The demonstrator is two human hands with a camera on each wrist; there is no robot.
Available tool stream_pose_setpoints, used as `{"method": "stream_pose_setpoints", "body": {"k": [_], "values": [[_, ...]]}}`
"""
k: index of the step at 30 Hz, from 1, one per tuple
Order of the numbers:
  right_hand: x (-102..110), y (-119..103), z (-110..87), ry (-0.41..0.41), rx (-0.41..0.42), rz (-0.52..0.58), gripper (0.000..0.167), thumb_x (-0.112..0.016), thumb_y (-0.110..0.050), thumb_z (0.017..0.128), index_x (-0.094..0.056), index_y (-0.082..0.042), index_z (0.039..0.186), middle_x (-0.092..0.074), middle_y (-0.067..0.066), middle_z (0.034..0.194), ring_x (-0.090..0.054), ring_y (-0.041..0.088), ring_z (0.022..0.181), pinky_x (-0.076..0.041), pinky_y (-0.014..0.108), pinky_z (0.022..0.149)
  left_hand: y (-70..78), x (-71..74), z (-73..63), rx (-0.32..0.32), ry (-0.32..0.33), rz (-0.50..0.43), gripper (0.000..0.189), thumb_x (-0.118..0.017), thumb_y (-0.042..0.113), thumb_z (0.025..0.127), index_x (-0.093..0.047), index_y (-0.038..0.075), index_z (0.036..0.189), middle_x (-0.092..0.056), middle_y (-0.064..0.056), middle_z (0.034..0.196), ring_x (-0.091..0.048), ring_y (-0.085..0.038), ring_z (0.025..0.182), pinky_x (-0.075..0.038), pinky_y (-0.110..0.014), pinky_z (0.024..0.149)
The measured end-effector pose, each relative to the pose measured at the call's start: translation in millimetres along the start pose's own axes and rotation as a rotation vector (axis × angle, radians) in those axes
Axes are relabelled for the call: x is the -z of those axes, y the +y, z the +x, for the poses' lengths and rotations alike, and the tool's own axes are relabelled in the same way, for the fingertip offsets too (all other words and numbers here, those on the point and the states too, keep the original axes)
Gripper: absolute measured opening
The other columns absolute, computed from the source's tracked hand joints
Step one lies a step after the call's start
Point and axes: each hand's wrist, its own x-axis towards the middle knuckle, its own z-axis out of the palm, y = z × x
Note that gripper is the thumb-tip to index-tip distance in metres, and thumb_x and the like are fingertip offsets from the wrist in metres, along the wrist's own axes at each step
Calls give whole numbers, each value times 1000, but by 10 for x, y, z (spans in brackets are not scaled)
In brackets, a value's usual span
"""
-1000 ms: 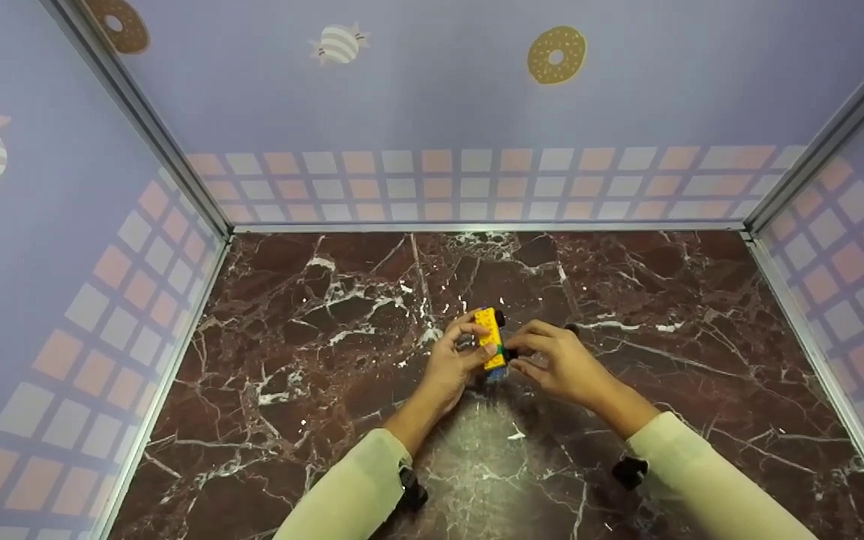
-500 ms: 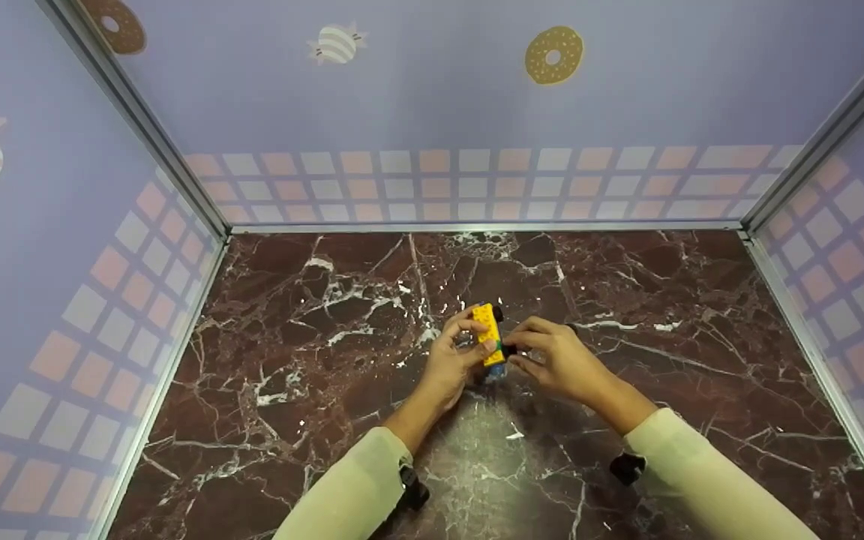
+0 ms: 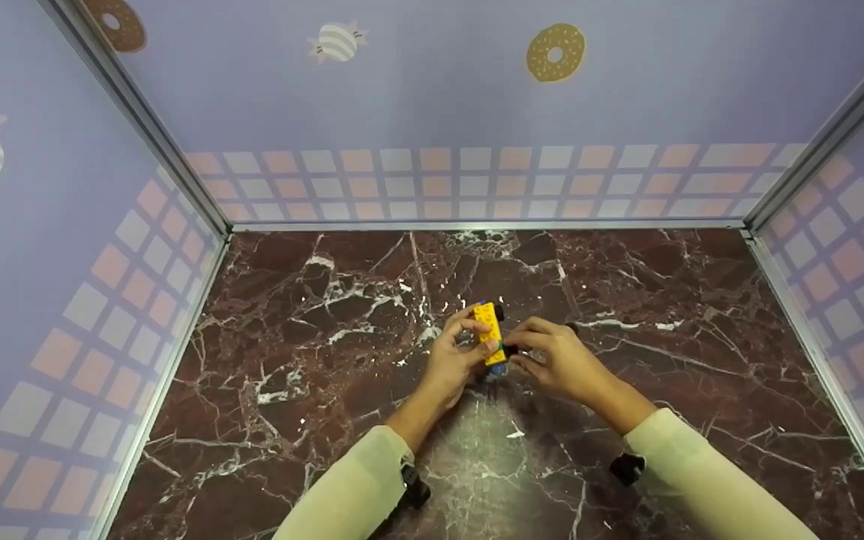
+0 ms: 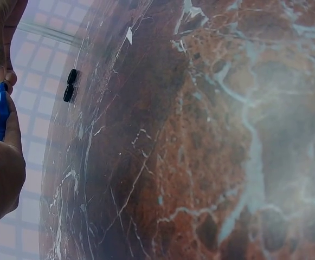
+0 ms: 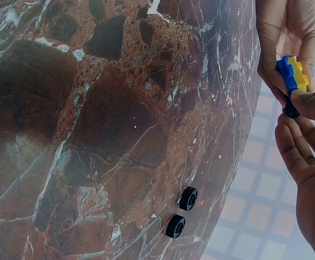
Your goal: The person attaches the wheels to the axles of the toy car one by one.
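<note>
While the left hand (image 3: 450, 360) pinches the toy (image 3: 494, 331), long axis roughly forward, the right hand (image 3: 561, 358) pinches a wheel (image 5: 290, 111).

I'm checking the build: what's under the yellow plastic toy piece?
A blue plastic part shows beneath the yellow piece; the left hand and right hand hide much else.

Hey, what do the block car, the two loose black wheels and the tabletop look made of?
Block car: probably hard, smooth plastic, from its studs and bright, solid colours.
Loose black wheels: rubber or plastic; dull, even black leaves either open.
Tabletop: glossy, reflecting light; its pale veins suggest marble, or a print of it.
</note>
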Motion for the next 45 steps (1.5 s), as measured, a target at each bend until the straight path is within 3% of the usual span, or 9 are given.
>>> {"method": "stream_pose_setpoints", "body": {"k": [7, 14, 20, 27, 34, 45], "values": [[-1, -9, 21, -8, -30, 33, 26, -87, 2, 91, -81, 0, 116, -76, 13, 110, -78, 27, 92, -71, 43, 78, -5, -1, 15, -21, 19, 0, 24, -77, -11, 95, -62, -16, 113, -39, -21, 171, -70, -29, 119, -69, -27, 90], [1, -13, 32, 3, -26, 63, 27, -87, 4, 91, -81, 1, 117, -76, 15, 112, -79, 29, 95, -72, 47, 79, 12, 8, 16, -18, -9, -16, 18, -77, -9, 97, -64, -9, 111, -35, -22, 174, -71, -31, 116, -69, -27, 90], [-3, -8, 28, 4, -27, 62, 26, -87, 3, 90, -81, 1, 116, -76, 14, 111, -79, 28, 96, -72, 45, 80, 19, 4, 9, -14, -10, -22, 18, -76, -10, 97, -64, -9, 110, -35, -22, 174, -71, -29, 115, -69, -26, 89], [-21, 1, 19, 19, -6, 67, 27, -87, 5, 89, -81, 1, 115, -76, 15, 110, -79, 29, 94, -72, 47, 79, 8, -2, 4, -32, 2, -15, 25, -76, -12, 95, -60, -17, 113, -35, -26, 173, -67, -30, 122, -68, -23, 89], [-30, -5, 20, 18, -14, 73, 26, -87, 4, 90, -81, 1, 115, -75, 15, 109, -79, 28, 93, -72, 46, 78, -2, -1, 10, -22, 14, -24, 18, -77, -12, 94, -65, -8, 107, -36, -24, 173, -66, -30, 124, -68, -24, 89], [-50, -31, 23, 2, -58, 69, 27, -87, 2, 91, -81, -1, 117, -75, 12, 108, -78, 26, 94, -71, 41, 80, -1, 26, -13, 0, 6, -4, 18, -76, -9, 98, -63, -9, 110, -36, -20, 173, -67, -30, 120, -66, -23, 90]]}}
